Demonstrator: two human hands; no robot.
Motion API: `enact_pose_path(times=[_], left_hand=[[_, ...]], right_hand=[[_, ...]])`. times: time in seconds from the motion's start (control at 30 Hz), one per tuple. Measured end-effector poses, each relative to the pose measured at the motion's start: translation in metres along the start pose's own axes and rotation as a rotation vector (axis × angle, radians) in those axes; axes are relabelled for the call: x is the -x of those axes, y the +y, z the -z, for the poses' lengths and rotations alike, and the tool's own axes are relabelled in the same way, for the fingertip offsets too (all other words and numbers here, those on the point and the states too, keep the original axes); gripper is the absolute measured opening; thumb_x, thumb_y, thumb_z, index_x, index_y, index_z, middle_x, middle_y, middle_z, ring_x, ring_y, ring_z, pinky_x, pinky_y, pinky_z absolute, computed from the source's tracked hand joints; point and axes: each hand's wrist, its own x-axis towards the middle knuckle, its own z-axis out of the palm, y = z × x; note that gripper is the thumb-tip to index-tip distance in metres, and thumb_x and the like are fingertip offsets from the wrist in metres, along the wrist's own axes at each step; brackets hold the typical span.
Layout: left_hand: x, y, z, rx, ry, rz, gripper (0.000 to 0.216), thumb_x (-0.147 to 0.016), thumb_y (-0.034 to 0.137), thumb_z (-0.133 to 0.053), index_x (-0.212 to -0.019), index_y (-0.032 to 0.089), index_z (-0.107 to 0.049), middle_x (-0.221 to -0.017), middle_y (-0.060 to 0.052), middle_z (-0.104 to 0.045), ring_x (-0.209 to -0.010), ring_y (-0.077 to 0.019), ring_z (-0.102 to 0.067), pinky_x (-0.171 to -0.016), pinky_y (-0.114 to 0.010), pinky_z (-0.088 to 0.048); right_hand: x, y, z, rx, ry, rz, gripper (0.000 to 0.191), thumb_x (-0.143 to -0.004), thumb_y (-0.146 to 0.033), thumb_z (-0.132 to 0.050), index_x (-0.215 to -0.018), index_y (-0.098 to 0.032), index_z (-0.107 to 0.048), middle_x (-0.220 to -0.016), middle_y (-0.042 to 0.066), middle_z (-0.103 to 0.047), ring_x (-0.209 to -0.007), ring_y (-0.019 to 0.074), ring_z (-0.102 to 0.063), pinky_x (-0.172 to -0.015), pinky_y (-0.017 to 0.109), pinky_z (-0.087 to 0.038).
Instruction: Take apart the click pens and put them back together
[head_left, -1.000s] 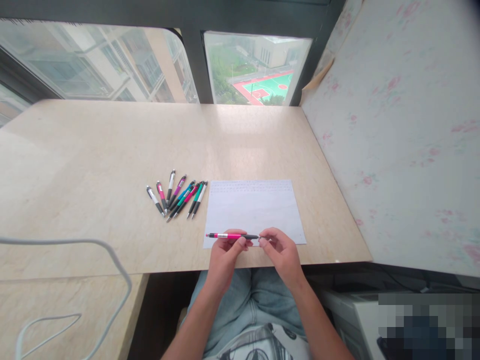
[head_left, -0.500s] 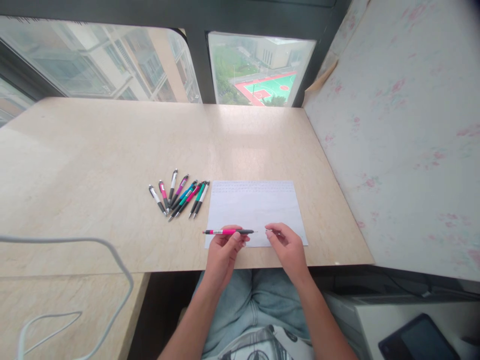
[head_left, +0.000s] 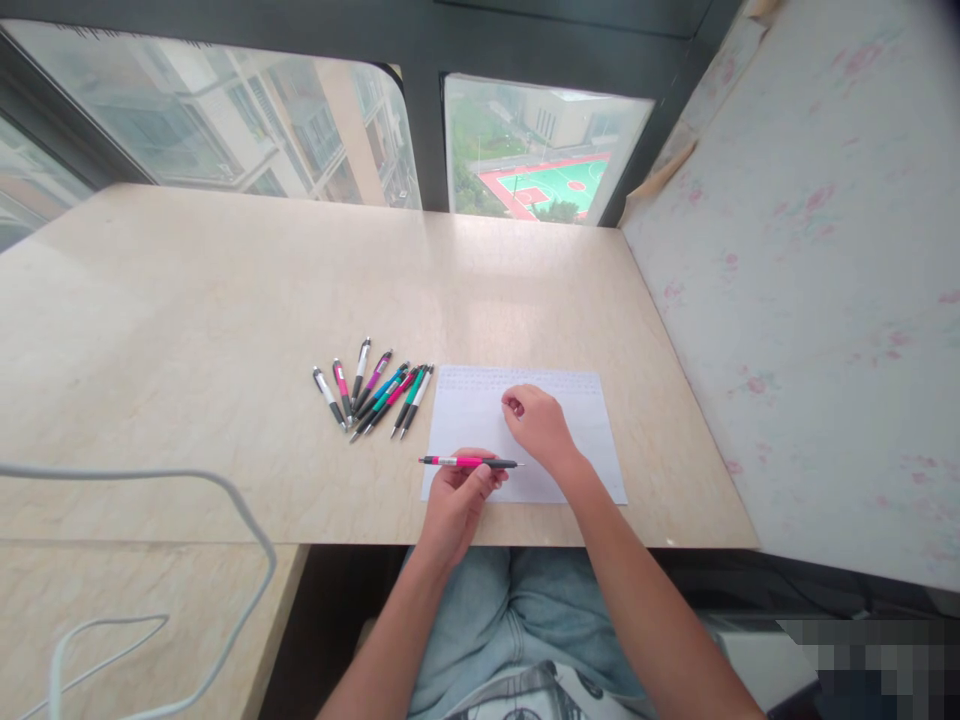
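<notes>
My left hand [head_left: 461, 495] is closed on a pink pen [head_left: 466, 462] with a black grip, held level above the near part of a paper sheet [head_left: 517, 480]. A thin refill sticks out of the pen's right end, with no tip cone over it. My right hand [head_left: 541, 425] is over the sheet's upper middle, its fingers curled together. What they hold, if anything, is hidden. Left of the sheet lies a loose group of several pens [head_left: 379, 395] in white, pink, purple, blue and green, all with black grips.
Lines of small writing run along the sheet's top. The sheet lies on a beige stone-look tabletop [head_left: 225, 300]. A grey-white cable [head_left: 232, 500] loops at the lower left. Windows [head_left: 540, 160] stand behind, and a floral-papered wall [head_left: 810, 300] borders the right.
My right hand has moved up and left, away from the pen's end to over the sheet's upper middle. My left hand still holds the pink pen. The view has shifted slightly.
</notes>
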Motion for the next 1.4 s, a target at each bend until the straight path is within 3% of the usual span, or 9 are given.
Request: enact_pose_path(times=[0.27,0.47,0.63,0.7,0.8,0.97,1.4], left_hand=[[0.0,0.0,0.001,0.031,-0.026,0.009,0.015,-0.078,0.023,-0.077,-0.09,0.016,-0.073,-0.085,-0.005,-0.071,-0.076,-0.0135,-0.067,-0.075,-0.025,-0.05],[0.0,0.001,0.0,0.016,-0.019,0.011,0.015,-0.078,0.023,-0.077,-0.09,0.016,-0.073,-0.084,-0.005,-0.07,-0.076,-0.0139,-0.066,-0.076,-0.026,-0.05],[0.0,0.001,0.0,-0.011,-0.007,-0.002,0.018,-0.077,0.026,-0.077,-0.092,0.016,-0.073,-0.083,-0.005,-0.07,-0.076,-0.0148,-0.065,-0.076,-0.027,-0.05],[0.0,0.001,0.0,-0.043,-0.011,-0.015,0.019,-0.077,0.027,-0.078,-0.092,0.016,-0.073,-0.082,-0.005,-0.07,-0.076,-0.0152,-0.065,-0.075,-0.028,-0.049],[0.001,-0.001,-0.001,-0.12,-0.012,-0.055,0.018,-0.075,0.028,-0.079,-0.088,0.017,-0.073,-0.081,-0.004,-0.07,-0.075,-0.0149,-0.063,-0.075,-0.028,-0.049],[0.004,-0.002,-0.003,-0.272,0.001,-0.074,0.019,-0.072,0.027,-0.081,-0.087,0.018,-0.074,-0.083,-0.004,-0.071,-0.08,-0.0172,-0.063,-0.077,-0.029,-0.047],[0.003,-0.001,-0.004,-0.183,0.047,-0.064,0.021,-0.074,0.028,-0.079,-0.09,0.017,-0.07,-0.072,-0.002,-0.068,-0.069,-0.0138,-0.061,-0.069,-0.025,-0.046]], right_hand=[[-0.024,-0.019,-0.015,0.094,-0.086,-0.061,0.014,-0.085,-0.016,-0.055,-0.09,-0.021,-0.066,-0.09,0.006,-0.071,-0.079,0.0193,-0.061,-0.065,0.028,-0.041],[-0.023,-0.019,-0.006,0.104,-0.118,-0.059,0.02,-0.083,-0.015,-0.057,-0.098,-0.023,-0.068,-0.094,0.006,-0.072,-0.088,0.0203,-0.063,-0.069,0.028,-0.043],[0.005,-0.012,0.012,-0.2,-0.019,-0.103,0.016,-0.088,-0.023,-0.055,-0.097,-0.021,-0.068,-0.082,0.003,-0.07,-0.074,0.0167,-0.061,-0.071,0.029,-0.046],[0.025,-0.011,0.019,-0.438,-0.052,-0.144,0.024,-0.093,-0.035,-0.051,-0.087,-0.019,-0.067,-0.077,0.003,-0.069,-0.07,0.0159,-0.061,-0.065,0.027,-0.047],[0.055,-0.016,0.024,-0.657,-0.145,-0.165,0.033,-0.094,-0.044,-0.049,-0.087,-0.019,-0.069,-0.072,0.003,-0.068,-0.064,0.0153,-0.061,-0.057,0.026,-0.047],[0.084,-0.022,0.027,-0.633,-0.051,-0.17,0.022,-0.084,-0.041,-0.065,-0.086,-0.02,-0.071,-0.076,0.003,-0.07,-0.066,0.0164,-0.062,-0.061,0.029,-0.052],[0.104,0.005,0.042,-0.579,-0.001,-0.18,0.017,-0.086,-0.028,-0.061,-0.098,-0.022,-0.071,-0.1,0.007,-0.072,-0.092,0.0211,-0.067,-0.071,0.031,-0.056]])
